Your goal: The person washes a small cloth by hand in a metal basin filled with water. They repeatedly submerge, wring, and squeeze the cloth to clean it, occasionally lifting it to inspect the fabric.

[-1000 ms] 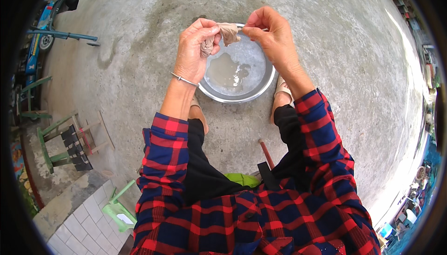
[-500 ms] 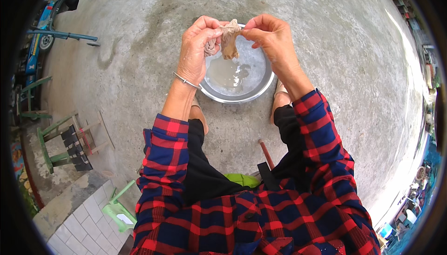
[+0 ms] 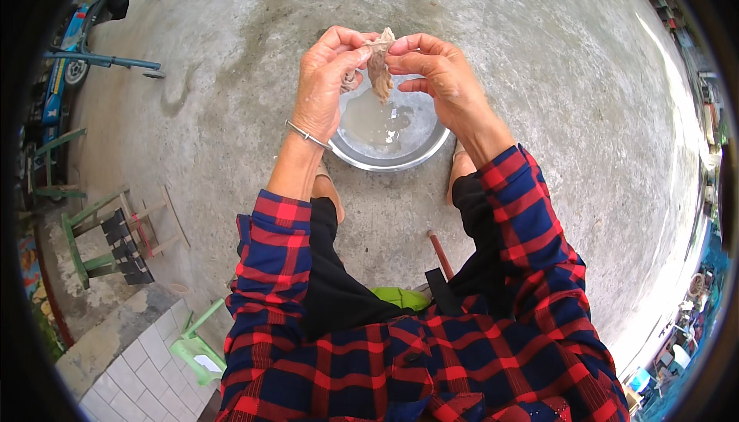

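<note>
A thin, wet, beige cloth [image 3: 379, 68], crumpled and sock-like, hangs between my hands with its darker brownish end pointing down. My left hand [image 3: 327, 68] pinches its upper edge between thumb and fingers, and more of the same bunched fabric is tucked into that palm. From the other side, thumb and forefinger of my right hand [image 3: 437, 75] close on the cloth's upper part; the lower fingers are curled loosely. Both hands are over a round metal basin [image 3: 389, 165] standing on the floor between my feet. Shallow, cloudy water [image 3: 369, 123] lies in it.
On the left stand a green wooden chair [image 3: 96, 264] with dark straps and a light green plastic stool [image 3: 202, 345]. A wheeled frame [image 3: 108, 58] is farther off. A reddish stick [image 3: 440, 254] shows between my legs. Clutter lines the right edge.
My right hand has shifted left and closer to my left hand. The cloth now hangs narrower and more gathered, its lower tip slightly lower. My left hand has barely moved.
</note>
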Demonstrator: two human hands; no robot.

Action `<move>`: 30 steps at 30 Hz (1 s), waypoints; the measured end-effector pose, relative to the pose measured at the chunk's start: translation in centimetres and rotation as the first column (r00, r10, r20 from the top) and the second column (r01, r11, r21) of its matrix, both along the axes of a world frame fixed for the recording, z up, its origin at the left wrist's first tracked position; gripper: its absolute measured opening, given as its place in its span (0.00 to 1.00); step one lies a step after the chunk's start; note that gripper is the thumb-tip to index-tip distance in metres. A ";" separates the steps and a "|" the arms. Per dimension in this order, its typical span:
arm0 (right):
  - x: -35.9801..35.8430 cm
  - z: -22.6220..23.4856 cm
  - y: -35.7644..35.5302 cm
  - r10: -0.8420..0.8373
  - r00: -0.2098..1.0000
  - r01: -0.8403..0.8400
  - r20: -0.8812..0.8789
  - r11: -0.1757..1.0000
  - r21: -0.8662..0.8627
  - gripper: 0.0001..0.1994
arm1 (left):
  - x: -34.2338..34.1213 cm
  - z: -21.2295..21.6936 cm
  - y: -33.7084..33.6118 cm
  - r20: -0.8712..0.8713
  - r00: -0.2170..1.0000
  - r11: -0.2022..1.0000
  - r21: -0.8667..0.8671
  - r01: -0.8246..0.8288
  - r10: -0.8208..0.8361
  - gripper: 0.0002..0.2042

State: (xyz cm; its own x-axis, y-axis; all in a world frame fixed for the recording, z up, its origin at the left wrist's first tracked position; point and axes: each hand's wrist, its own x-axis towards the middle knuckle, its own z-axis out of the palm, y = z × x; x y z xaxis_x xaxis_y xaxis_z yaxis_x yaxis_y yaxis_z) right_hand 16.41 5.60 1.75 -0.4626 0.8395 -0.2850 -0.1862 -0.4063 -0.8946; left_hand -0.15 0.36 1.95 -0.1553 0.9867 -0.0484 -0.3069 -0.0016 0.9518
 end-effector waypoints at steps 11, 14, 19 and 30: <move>0.0 -0.3 0.0 0.075 0.996 -0.075 0.039 0.997 -0.017 0.07 | 0.2 0.1 0.0 -0.019 1.000 0.999 0.042 0.005 -0.004 0.01; 0.1 -0.5 0.0 0.026 0.999 -0.026 0.027 1.000 0.017 0.05 | 0.1 -0.1 0.1 0.007 1.000 0.999 0.035 0.001 -0.001 0.02; -0.2 -0.6 0.2 -0.041 0.994 0.016 0.105 0.973 0.230 0.04 | -0.3 -0.8 0.1 0.032 0.998 0.999 0.003 -0.053 0.053 0.02; -0.8 -0.4 -0.2 -0.107 0.994 0.095 0.015 0.931 0.351 0.04 | 0.0 -1.3 0.0 0.034 0.994 0.993 -0.052 -0.105 0.107 0.02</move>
State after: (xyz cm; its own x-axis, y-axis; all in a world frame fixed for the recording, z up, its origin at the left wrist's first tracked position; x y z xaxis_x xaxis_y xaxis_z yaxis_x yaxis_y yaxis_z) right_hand 15.66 5.40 1.38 -0.3651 0.9307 0.0213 -0.1775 -0.0472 -0.9830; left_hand -0.13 0.32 0.67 -0.2559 0.9610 -0.1044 -0.3418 0.0111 0.9397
